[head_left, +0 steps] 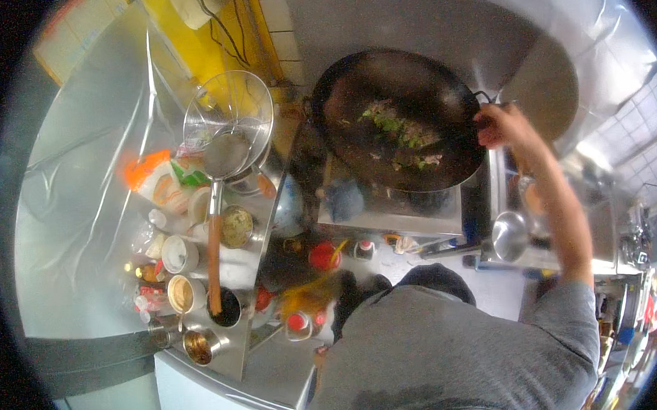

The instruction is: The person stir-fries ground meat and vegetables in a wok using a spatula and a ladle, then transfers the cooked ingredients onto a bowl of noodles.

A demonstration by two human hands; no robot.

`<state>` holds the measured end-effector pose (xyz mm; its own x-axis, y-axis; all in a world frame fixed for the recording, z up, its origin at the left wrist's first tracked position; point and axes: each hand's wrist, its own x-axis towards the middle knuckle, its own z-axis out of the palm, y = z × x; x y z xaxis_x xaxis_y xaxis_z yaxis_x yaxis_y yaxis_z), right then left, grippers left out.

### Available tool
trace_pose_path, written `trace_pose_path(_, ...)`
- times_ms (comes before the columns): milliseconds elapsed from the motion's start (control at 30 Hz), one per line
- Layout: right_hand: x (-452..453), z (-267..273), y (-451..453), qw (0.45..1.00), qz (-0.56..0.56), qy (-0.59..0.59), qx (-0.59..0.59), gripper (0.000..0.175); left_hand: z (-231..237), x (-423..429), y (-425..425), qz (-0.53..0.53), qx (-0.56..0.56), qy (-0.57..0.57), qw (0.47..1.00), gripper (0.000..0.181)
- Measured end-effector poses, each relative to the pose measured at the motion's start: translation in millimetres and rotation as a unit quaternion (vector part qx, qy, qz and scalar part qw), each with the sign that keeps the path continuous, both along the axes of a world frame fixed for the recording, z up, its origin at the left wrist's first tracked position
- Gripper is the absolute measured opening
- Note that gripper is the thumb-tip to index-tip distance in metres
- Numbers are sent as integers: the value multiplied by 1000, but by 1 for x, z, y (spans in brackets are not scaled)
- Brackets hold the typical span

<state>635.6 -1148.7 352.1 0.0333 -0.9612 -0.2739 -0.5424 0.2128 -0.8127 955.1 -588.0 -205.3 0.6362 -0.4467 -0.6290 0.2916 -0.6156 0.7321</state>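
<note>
My right hand (498, 125) is over the right rim of a large dark wok (354, 164), close to its loop handle (483, 94). Its fingers are curled and blurred; I cannot tell whether they grip a dark utensil handle or the wok itself. Chopped green leaves and pale pieces of food (394, 124) lie on the wok's bottom. A dark shape (434, 145), perhaps a utensil blade, shows beside the food. My left hand is out of view, with only a sliver of skin beside my grey shirt.
Left of the stove, a steel counter (233, 352) carries a wooden-handled strainer (214, 239), seasoning tubs (179, 254) and a pot of brown sauce (198, 346). A folded blue cloth (344, 200) rests at the stove's front. Red-capped bottles (298, 322) stand low down. A steel ladle bowl (510, 235) is at right.
</note>
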Motion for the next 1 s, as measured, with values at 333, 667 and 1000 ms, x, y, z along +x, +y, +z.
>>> trace_pose_path(333, 39, -71, -14, 987, -73, -115, -86, 29, -26, 73, -41, -394, -132, -530, 739, 18)
trace_pose_path(667, 56, -86, -61, 989, -64, -60, -116, 26, -33, 56, -22, -71, -5, 83, 994, 13)
trace_pose_path(1000, 64, -135, -85, 970, -105, -206, -78, 34, 20, 46, -47, 63, 54, 250, 965, 15)
